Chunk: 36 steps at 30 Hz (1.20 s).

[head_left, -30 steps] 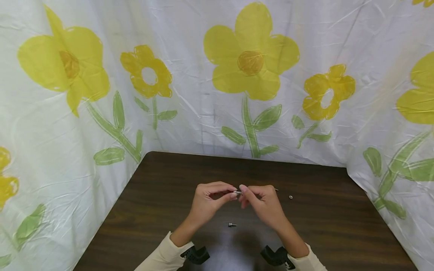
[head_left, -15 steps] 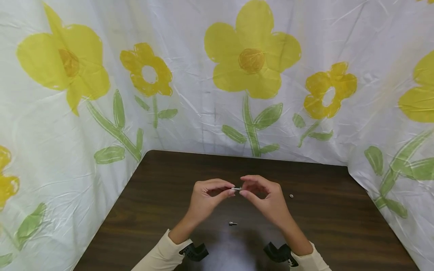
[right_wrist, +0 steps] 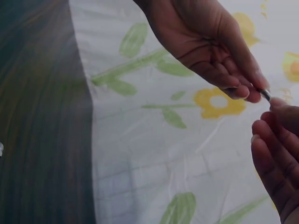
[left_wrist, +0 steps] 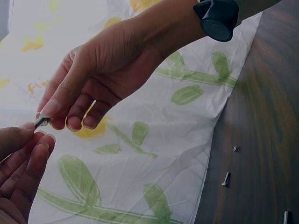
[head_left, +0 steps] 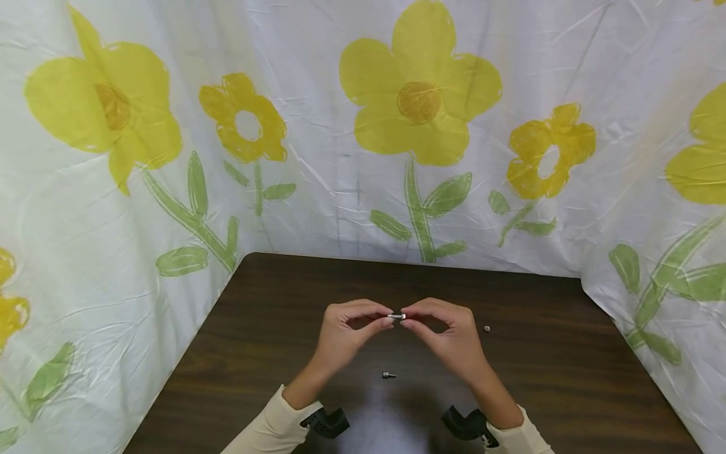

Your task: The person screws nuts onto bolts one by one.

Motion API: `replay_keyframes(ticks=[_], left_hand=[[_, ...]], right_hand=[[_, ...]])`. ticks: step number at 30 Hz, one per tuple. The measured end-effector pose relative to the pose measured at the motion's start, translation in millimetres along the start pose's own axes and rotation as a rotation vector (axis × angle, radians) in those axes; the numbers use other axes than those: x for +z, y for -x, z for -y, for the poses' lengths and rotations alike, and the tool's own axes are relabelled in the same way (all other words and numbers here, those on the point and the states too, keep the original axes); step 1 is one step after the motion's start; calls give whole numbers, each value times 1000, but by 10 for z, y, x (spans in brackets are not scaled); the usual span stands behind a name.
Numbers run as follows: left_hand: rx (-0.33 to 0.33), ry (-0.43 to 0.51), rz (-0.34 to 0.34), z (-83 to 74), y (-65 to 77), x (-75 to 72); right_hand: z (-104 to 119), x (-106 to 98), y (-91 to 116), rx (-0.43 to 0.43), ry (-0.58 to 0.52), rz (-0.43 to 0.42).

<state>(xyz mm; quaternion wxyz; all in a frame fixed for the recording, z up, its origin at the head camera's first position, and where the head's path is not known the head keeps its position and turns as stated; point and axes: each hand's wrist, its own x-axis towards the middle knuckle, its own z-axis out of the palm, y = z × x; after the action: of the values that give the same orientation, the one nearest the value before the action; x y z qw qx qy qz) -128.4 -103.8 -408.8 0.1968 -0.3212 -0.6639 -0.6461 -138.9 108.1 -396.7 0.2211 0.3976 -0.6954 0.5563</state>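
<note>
Above the middle of the table, both hands meet at a small silver bolt [head_left: 396, 316] lying roughly level. My left hand [head_left: 353, 328] pinches its left end between thumb and fingers; the bolt's head is hidden there. At the other end, the thumb and index finger of my right hand [head_left: 448, 329] pinch a small bright nut [head_left: 403, 316]. The left wrist view shows the right hand [left_wrist: 100, 70] from the side, thumb against the metal piece [left_wrist: 41, 121]. In the right wrist view the left hand [right_wrist: 210, 46] holds the dark shank [right_wrist: 265, 94].
A socket-head bolt [head_left: 388, 375] lies on the dark wooden table [head_left: 255, 353] nearer the person. Right of the hands lies a loose nut [head_left: 486, 328]. The left wrist view shows another bolt [left_wrist: 226, 179] near that nut. A flowered curtain [head_left: 317, 208] surrounds the table.
The right hand drew back slightly from the left, its index finger lifted off half a second ago, and it now pinches the nut again. The left hand stays almost still.
</note>
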Motion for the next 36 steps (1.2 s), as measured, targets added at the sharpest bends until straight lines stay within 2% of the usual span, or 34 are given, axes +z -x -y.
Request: replay_keyframes(ticks=[3,9,12,19,23,27,31,36], left_hand=[[2,-2,-3,7,-2,3],[13,-10,-20,30,-16,16],[27,-23,-26,3,-33,30],[46,-46,-11,-225,-99,77],[54,-49,-6,-250,-104,88],[42,-39,-14,-253,-116,86],[31,-36,-18,-237,-127,68],[37,-21,-18,-56,-96,48]], right_hand=[[-10,1,8,33,3,11],[-19,16,23,162,7,83],[-25,37,30,186,35,106],[-21,90,24,186,57,50],[-18,89,15,195,67,12],[-21,32,-2,172,42,-1],[-35,-37,-18,105,35,30],[-26,-56,-57,17,57,46]])
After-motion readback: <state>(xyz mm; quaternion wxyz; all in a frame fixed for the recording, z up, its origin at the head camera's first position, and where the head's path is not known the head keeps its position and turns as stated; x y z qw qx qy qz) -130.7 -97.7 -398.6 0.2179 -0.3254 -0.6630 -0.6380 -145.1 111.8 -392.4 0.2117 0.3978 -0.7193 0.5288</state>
